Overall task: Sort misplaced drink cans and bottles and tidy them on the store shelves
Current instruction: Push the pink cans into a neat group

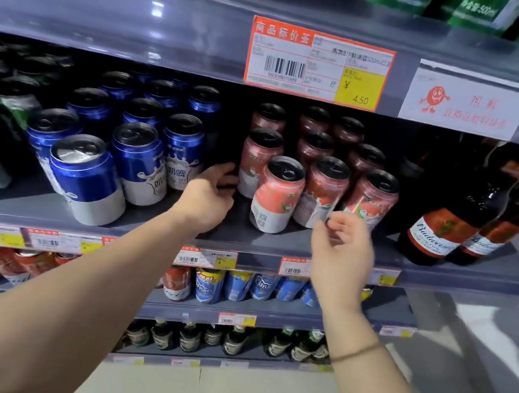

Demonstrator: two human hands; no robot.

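My left hand (209, 195) reaches, loosely open, beside a pink can (256, 162); my right (341, 250) hovers empty, fingers curled.

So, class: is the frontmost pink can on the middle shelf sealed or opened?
Sealed, as far as the view shows: the pink can stands upright with its pull tab flat on the dark lid and no hole visible.

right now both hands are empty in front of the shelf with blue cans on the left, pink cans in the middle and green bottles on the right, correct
Not quite. The bottles on the right are dark brown with red labels, not green, as the head view shows. The rest holds: the left hand and right hand are both empty in front of the shelf, with blue cans on the left and pink cans in the middle.
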